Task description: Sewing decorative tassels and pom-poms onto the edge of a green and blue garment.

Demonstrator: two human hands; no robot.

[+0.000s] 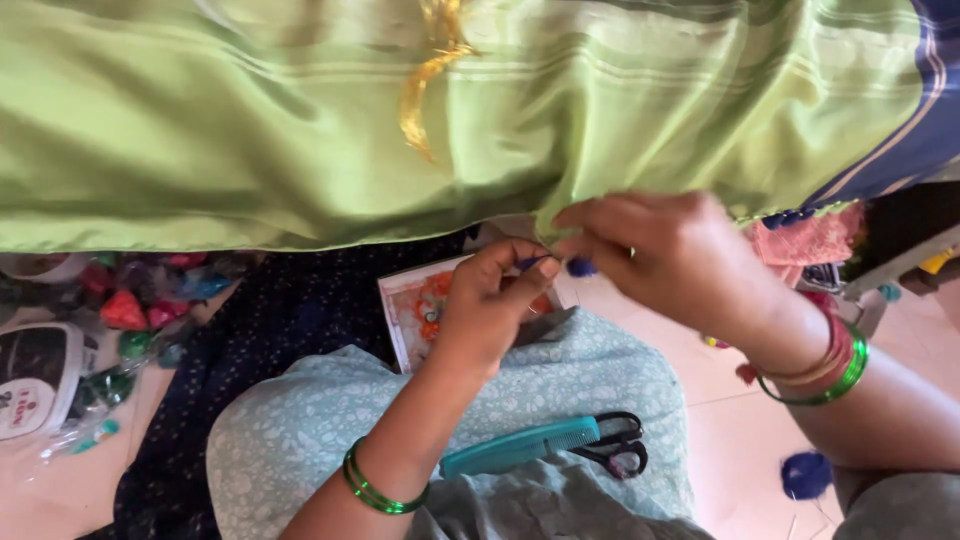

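A wide green silk cloth (250, 120) with pale stripes hangs across the top of the view. My right hand (670, 250) pinches its lower edge near the middle. My left hand (490, 300) is raised just beside it, fingertips closed on a small blue thread tassel (580, 267) at that same edge. Both wrists wear green bangles. A strand of gold thread (425, 90) trails over the cloth near the top.
On my lap, covered by pale green printed fabric, lie a teal comb (520, 447) and black scissors (615, 450). A printed card (420, 310) sits behind. Small bags of coloured beads (130, 310) and a white container (35, 380) are at left. A blue thread ball (805, 475) rests on the floor at right.
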